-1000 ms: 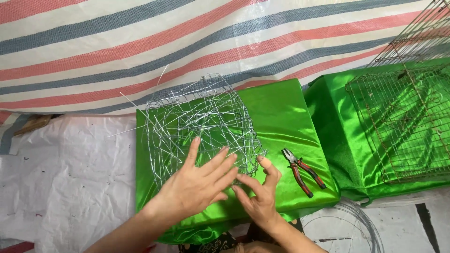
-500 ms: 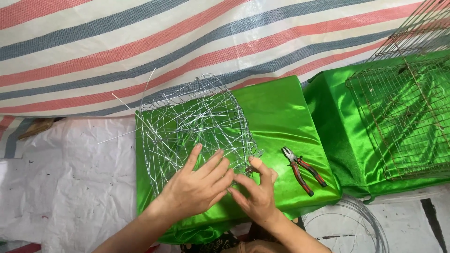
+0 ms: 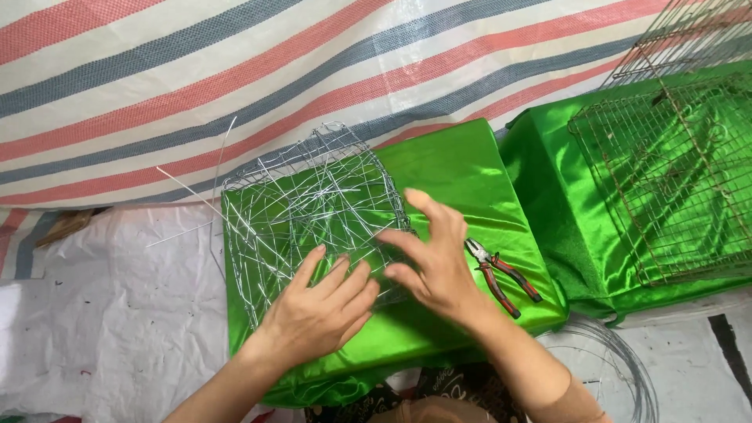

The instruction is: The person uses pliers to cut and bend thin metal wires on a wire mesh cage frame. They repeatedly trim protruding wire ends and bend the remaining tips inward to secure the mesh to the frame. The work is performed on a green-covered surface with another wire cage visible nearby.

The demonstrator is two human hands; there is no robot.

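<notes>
A tangled silver wire mesh point(image 3: 301, 207) lies on a green satin-covered block point(image 3: 462, 176). My left hand point(image 3: 321, 309) rests flat on the mesh's near edge, fingers spread. My right hand point(image 3: 435, 262) hovers at the mesh's right near corner, fingers apart and raised; it touches or nearly touches the wire. Neither hand closes on anything. Red-handled pliers point(image 3: 501, 276) lie on the green cloth just right of my right hand.
A second green-covered block point(image 3: 564, 204) at the right carries rusty wire grids point(image 3: 674, 172). A coil of thin wire point(image 3: 619, 368) lies on the white sheet at lower right. A striped tarp point(image 3: 235, 86) hangs behind. Loose wire ends stick out left of the mesh.
My right hand has lifted and moved up along the mesh's right edge, fingers opening. My left hand stays pressed on the near edge. The mesh sits slightly lower in view.
</notes>
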